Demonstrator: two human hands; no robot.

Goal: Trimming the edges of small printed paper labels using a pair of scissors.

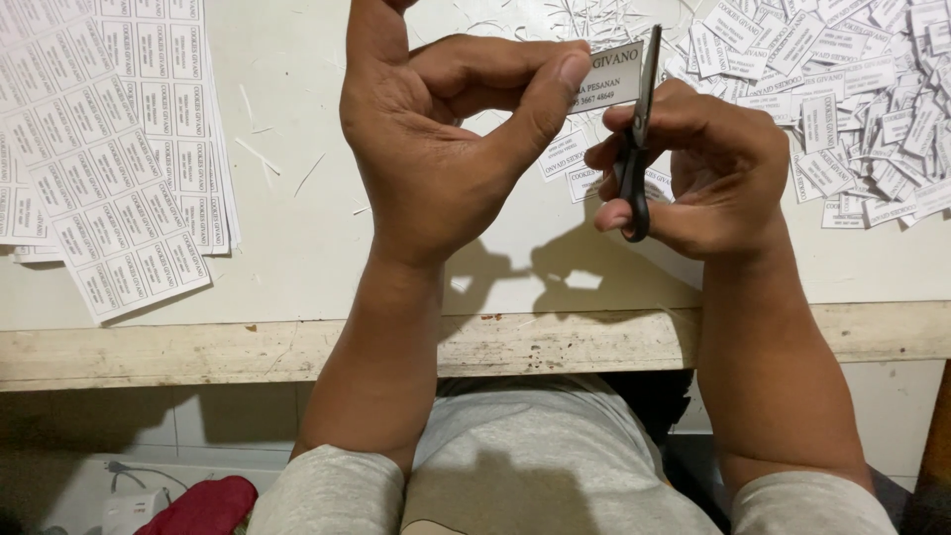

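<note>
My left hand point(446, 139) is raised above the table and pinches a small white printed paper label point(612, 74) between thumb and fingers. My right hand point(708, 163) grips black scissors point(639, 129), held upright with the blades against the label's right edge. Both hands hover over the pale tabletop point(297, 198), close together at the top middle of the view.
A stack of uncut printed label sheets point(109, 149) lies at the left. A heap of several cut labels point(852, 99) covers the right. Thin paper slivers point(263, 154) are scattered between. The table's worn wooden front edge point(248, 349) runs across; a red cloth point(203, 503) lies below.
</note>
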